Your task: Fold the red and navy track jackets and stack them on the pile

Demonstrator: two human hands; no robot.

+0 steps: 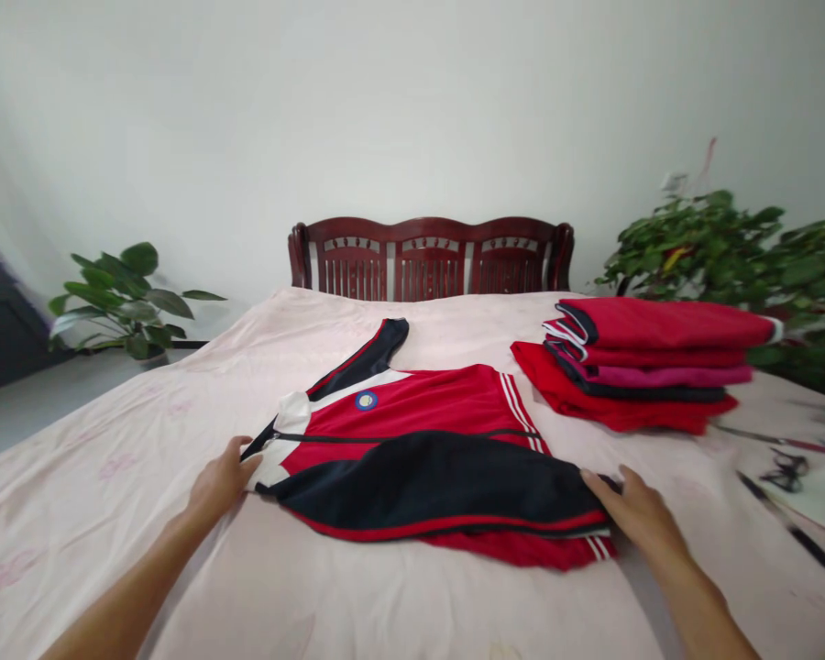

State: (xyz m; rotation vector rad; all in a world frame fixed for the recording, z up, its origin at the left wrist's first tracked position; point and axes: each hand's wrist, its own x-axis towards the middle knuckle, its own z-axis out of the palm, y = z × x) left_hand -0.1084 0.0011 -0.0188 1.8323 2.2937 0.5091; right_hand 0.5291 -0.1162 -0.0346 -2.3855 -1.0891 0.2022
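A red, white and dark blue jacket (419, 399) is spread on the bed, with its white collar (292, 412) turned to the left and its striped bottom edge to the right. A round blue badge (367, 401) can be seen on its front. The near sleeve (440, 486) is laid across the front, and the far sleeve (371, 355) is pointed toward the headboard.

The white cloth by the collar is held by the left hand (221, 478), with the fingers closed on it. The end of the near sleeve is pinched by the right hand (638, 509), between the thumb and the fingers.

The bed is covered by a pale pink sheet (110, 495) with faint flowers. To the right of the jacket, folded clothes are stacked in a pile (660, 357), mostly red. Nearer the right hand, a thin black thing (790, 524) is seen on the sheet, too blurred to be named.

Behind the bed, a dark red wooden headboard (430, 261) is set against a white wall (412, 110). Green leaves are shown by a left plant (130, 298) and a right plant (715, 247).
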